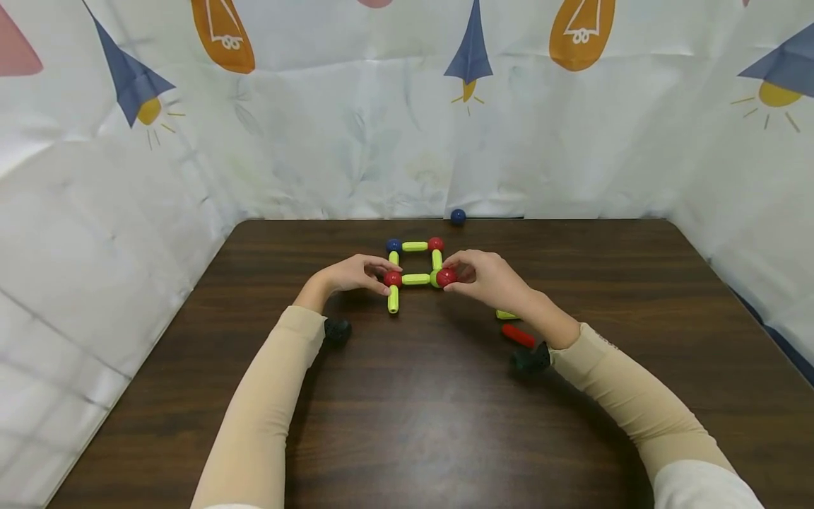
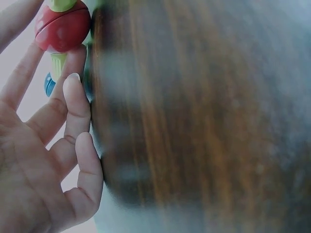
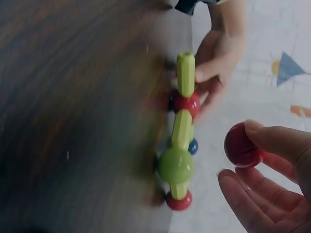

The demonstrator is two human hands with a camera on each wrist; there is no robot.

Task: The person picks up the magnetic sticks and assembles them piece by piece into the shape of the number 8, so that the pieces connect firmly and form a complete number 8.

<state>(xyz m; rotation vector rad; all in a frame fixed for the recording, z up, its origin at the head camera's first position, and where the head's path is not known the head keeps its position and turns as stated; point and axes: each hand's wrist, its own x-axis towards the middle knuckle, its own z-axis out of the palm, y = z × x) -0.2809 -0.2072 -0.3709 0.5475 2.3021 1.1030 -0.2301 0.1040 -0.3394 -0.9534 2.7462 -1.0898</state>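
On the table lies a square of yellow-green rods [image 1: 416, 279] joined by balls. A blue ball [image 1: 394, 245] marks its far left corner, a red ball [image 1: 435, 244] the far right, and a green ball [image 3: 176, 165] the near right. My left hand [image 1: 357, 273] holds the red ball [image 1: 392, 279] at the near left corner between thumb and fingers. From that ball another rod [image 1: 393, 300] points toward me. My right hand [image 1: 494, 283] pinches a separate red ball [image 3: 242, 144], held apart from the green ball in the right wrist view.
A loose blue ball [image 1: 458, 217] sits at the table's far edge. Under my right forearm lie a red rod [image 1: 518, 335] and a yellow-green rod [image 1: 506, 314], partly hidden. Patterned white sheeting [image 1: 381, 141] stands behind the dark wooden table [image 1: 407, 424].
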